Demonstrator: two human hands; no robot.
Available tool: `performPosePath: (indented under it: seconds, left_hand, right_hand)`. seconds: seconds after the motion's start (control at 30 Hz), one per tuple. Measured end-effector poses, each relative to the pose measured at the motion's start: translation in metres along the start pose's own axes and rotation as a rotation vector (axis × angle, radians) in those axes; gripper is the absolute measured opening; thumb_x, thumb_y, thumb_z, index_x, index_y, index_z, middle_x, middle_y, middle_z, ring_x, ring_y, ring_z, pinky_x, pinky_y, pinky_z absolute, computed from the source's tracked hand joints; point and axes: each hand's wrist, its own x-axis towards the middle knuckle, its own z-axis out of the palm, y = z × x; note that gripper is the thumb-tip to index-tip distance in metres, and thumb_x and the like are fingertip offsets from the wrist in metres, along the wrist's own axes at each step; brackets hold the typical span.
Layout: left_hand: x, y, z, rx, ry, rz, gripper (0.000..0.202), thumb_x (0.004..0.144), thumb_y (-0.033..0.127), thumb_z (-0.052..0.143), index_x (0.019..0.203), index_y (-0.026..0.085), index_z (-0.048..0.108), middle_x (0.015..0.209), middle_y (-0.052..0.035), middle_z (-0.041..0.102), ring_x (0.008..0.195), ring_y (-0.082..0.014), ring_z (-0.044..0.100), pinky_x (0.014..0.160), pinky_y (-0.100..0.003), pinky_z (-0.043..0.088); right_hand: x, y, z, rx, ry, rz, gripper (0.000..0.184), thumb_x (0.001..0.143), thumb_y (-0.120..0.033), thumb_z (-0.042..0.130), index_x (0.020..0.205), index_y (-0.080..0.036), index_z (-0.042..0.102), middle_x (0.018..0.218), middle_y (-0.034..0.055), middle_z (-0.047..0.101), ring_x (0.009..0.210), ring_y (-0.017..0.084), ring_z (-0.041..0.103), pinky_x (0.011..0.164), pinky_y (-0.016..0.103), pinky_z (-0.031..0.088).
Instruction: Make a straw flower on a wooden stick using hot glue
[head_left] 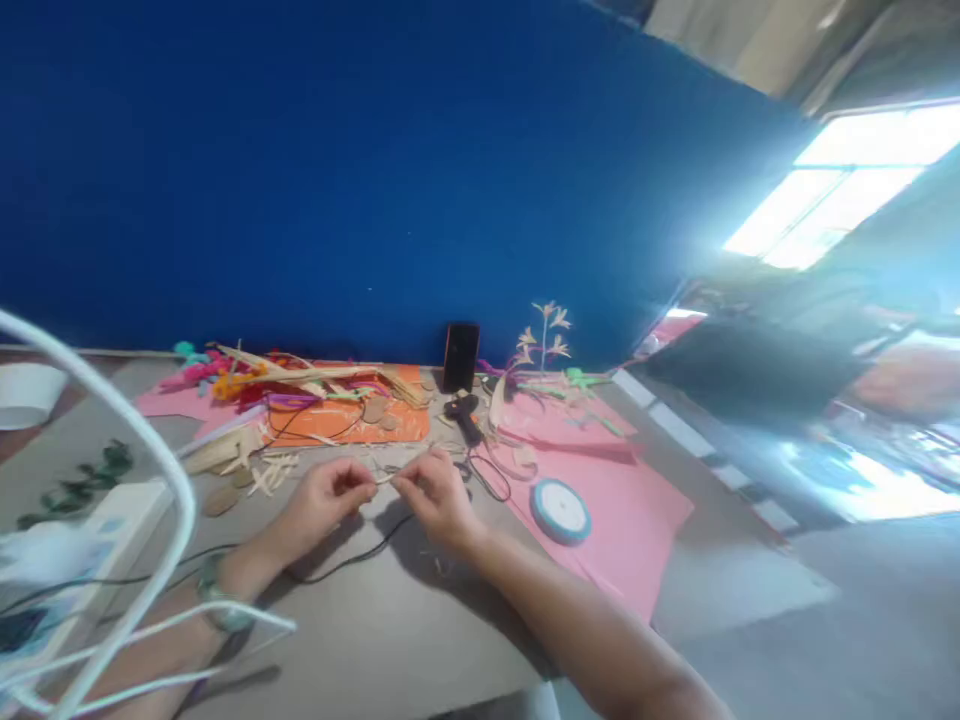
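L hand (339,492) and R hand (436,495), w/ fingertips closed, pinch a thin pale strip (385,479), which is btwn them above the grey table (367,640); blue-rimmed spool (561,511) lies on pink paper (637,520), R side.

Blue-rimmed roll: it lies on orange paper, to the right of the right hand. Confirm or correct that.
Wrong colour: the head view shows the blue-rimmed roll on pink paper, to the right of the right hand as stated.

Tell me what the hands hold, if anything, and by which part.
A small pale strip, pinched at its left by the left hand and at its right by the right hand. Whether those are its ends is unclear.
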Motion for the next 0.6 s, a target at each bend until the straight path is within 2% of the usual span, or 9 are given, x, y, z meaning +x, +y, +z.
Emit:
performPosePath:
  seconds: [0.27, 0.4, 0.6]
  left_hand:
    - [0.0022, 0.0008, 0.0016, -0.015, 0.016, -0.004, 0.028, 0.074, 0.042, 0.068, 0.074, 0.015, 0.059, 0.055, 0.0038, 0.053, 0.048, -0.0083, 0.046, 0.044, -0.018, 0.035]
    - [0.0001, 0.0015, 0.0020, -0.012, 0.003, -0.030, 0.034, 0.080, 0.048, 0.060, 0.073, 0.016, 0.058, 0.053, 0.0038, 0.052, 0.046, -0.0096, 0.048, 0.044, -0.020, 0.039]
    - [-0.0004, 0.0021, 0.0008, 0.020, 0.012, -0.031, 0.041, 0.086, 0.053, 0.049, 0.072, 0.016, 0.057, 0.052, 0.0024, 0.053, 0.047, -0.0104, 0.050, 0.046, -0.021, 0.041]
  right_hand:
    - [-0.0009, -0.0016, -0.0004, -0.019, 0.020, 0.027, 0.029, 0.088, -0.030, 0.056, 0.061, -0.020, 0.052, 0.058, -0.0007, 0.054, 0.067, 0.016, 0.051, 0.075, 0.032, 0.038]
    - [-0.0005, -0.0006, 0.0003, -0.019, 0.017, 0.018, 0.032, 0.090, -0.031, 0.054, 0.060, -0.020, 0.053, 0.057, -0.0006, 0.054, 0.065, 0.015, 0.051, 0.075, 0.032, 0.038]
    - [0.0009, 0.0045, 0.0030, -0.047, 0.043, 0.002, 0.029, 0.085, -0.030, 0.062, 0.059, -0.019, 0.054, 0.056, -0.0025, 0.058, 0.058, 0.012, 0.049, 0.076, 0.031, 0.038]
